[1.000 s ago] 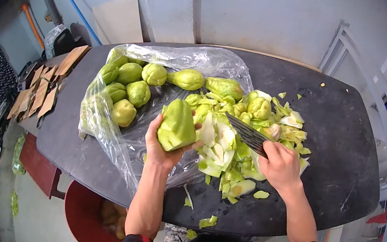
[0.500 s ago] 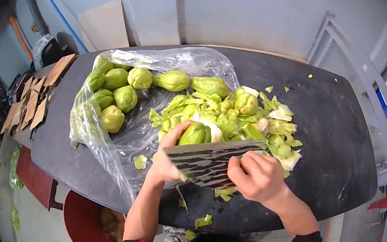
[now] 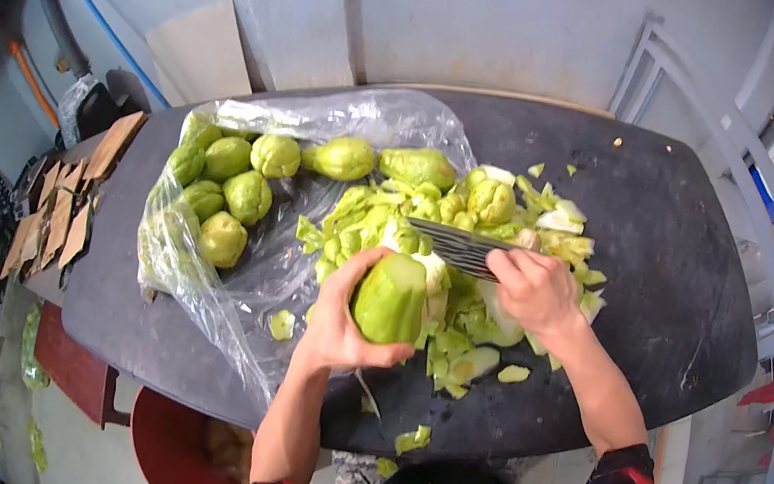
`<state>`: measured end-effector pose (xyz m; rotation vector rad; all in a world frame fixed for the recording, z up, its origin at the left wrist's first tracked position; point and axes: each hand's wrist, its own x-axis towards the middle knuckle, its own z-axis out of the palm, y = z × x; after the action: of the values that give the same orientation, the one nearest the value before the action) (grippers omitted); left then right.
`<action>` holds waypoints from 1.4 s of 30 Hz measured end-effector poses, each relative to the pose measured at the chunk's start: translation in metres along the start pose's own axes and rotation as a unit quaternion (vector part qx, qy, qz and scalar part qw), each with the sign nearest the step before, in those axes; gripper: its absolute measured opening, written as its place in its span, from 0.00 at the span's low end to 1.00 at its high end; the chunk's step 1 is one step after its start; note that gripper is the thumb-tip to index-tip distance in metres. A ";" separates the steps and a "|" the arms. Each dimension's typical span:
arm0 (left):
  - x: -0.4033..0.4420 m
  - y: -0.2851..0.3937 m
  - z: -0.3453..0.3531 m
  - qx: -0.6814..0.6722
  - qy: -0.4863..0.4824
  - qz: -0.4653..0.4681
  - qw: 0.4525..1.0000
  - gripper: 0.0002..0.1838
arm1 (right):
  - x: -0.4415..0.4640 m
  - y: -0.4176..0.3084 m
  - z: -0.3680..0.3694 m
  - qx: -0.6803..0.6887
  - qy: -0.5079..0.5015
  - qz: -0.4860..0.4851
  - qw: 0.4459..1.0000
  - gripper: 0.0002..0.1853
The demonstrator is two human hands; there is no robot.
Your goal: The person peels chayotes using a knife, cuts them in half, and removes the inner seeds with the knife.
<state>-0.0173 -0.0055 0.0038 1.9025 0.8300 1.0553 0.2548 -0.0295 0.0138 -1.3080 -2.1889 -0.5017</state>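
Note:
My left hand [image 3: 342,321] is wrapped round a green chayote [image 3: 391,301], whose upper end shows a pale cut face. In my right hand [image 3: 535,288] is a broad cleaver [image 3: 455,248] with dark streaks along its blade. The blade lies just beyond the chayote's cut end, a small green piece by its tip. Beneath and behind both hands spreads a heap of green peelings and cut pieces [image 3: 466,320]. Whole chayotes [image 3: 245,196] lie on a clear plastic bag [image 3: 225,303] to the left.
The dark table [image 3: 663,286] has rounded corners. Below its front edge stands a red tub [image 3: 163,440] with pale contents. Cardboard pieces [image 3: 58,210] lie at the left, and a grey metal rail [image 3: 766,211] runs along the right.
The cleaver has swung from in front of the chayote to its far side, its blade now seen narrower. The chayote is tilted and shows a fresh cut end.

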 end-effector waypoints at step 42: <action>0.002 -0.014 0.024 -0.549 0.217 -0.277 0.758 0.33 | 0.002 -0.054 0.001 0.030 0.074 -0.137 0.987 0.07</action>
<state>0.0026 -0.0047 -0.0159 0.3731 0.6830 1.1965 0.2059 -0.0529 0.0122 -0.9117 -2.2500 -0.6102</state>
